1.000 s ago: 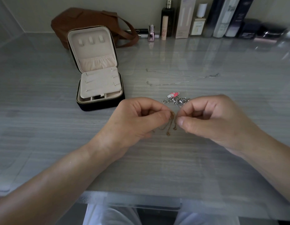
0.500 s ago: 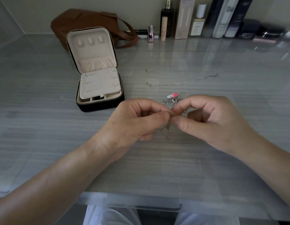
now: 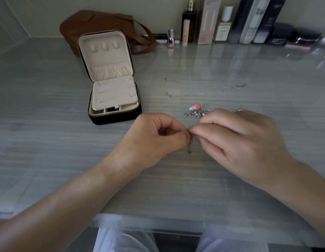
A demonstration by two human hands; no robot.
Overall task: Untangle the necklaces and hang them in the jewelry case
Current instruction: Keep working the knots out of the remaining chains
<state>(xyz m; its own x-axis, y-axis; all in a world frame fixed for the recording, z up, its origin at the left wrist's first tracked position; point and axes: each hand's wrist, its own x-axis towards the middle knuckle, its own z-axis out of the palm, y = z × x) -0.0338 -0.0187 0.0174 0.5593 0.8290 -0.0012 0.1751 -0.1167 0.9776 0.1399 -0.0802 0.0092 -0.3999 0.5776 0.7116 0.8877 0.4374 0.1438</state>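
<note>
Pinching a thin gold chain (image 3: 189, 142) from both sides: left hand (image 3: 154, 137) on the left, right hand (image 3: 239, 142) on the right, thumb and forefinger tips of both pressed together at one spot, nearly touching each other. Other fingers of both hands curled in. Short length of the gold chain hanging straight down from the pinch, above the grey table (image 3: 49, 142), near its front middle; low end touching the surface or not, cannot tell. More gold chain glimpsed inside the left palm.

Just beyond the right knuckles, on the table: silver tangle (image 3: 196, 113) with pink charm (image 3: 194, 107) at its far side, partly hidden by the hand. Farther back, well apart from the hands: thin silver chain (image 3: 203, 90) laid out in a long narrow loop.

Left of the tangle, beyond the left hand: jewelry case (image 3: 112, 79), open, lid upright, three hooks and a gathered pocket inside the lid, beige panel lying over the base. Behind the case, brown bag (image 3: 103, 24). Along the back wall to the right, bottles and boxes (image 3: 230, 24) in a row.

Bottom edge: white trousers (image 3: 121, 239) under the table rim.
</note>
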